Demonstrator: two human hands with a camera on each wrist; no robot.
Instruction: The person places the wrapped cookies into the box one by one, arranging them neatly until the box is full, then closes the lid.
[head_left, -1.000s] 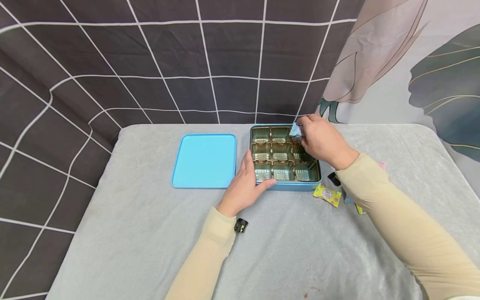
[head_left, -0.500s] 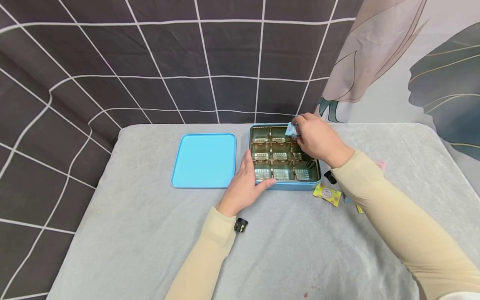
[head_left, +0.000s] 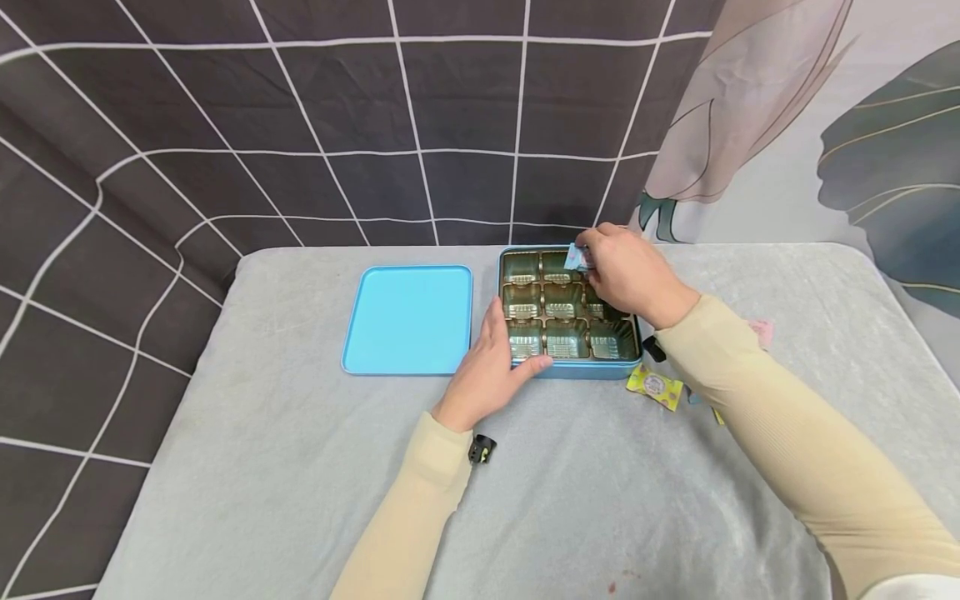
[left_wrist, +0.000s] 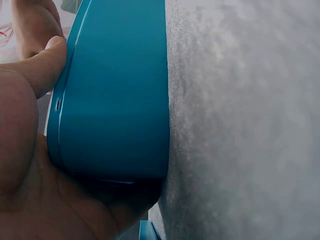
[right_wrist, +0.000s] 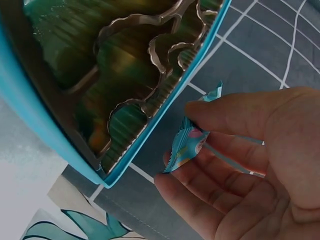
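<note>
Pinched a blue-wrapped sweet (head_left: 576, 257) with the right hand (head_left: 632, 271), at two o'clock over the open blue tin (head_left: 588, 372). Narrowed the gap between thumb and fingers (right_wrist: 187, 175) to the thickness of the wrapper. In the right wrist view, pressed the thumb tip to one face and fingertips to the other, with a crimped wrapper end exposed above and another below. Held the sweet near twelve o'clock of the gold tray (head_left: 562, 302), over the far row of its nine compartments; could not tell from these views any contact with the compartment walls.

Spread the left hand (head_left: 483, 371) around the corner of the tin at eight o'clock. Extended these fingers nearly straight along the wall at nine o'clock and set the thumb on the near edge toward seven o'clock, wide apart, with the corner between. In the left wrist view, touched the rim with the thumb.

Showed a flat blue lid (head_left: 408, 321) on the grey-covered bench (head_left: 300, 500) at nine o'clock, just beside the tin. Included a yellow-wrapped sweet (head_left: 654, 388) at four o'clock, just beside the tin, and, past it, a blue scrap of wrapper (head_left: 694, 397) partly hidden by the right sleeve (head_left: 780, 400). Showed a pink piece (head_left: 761, 332) at three o'clock.
</note>
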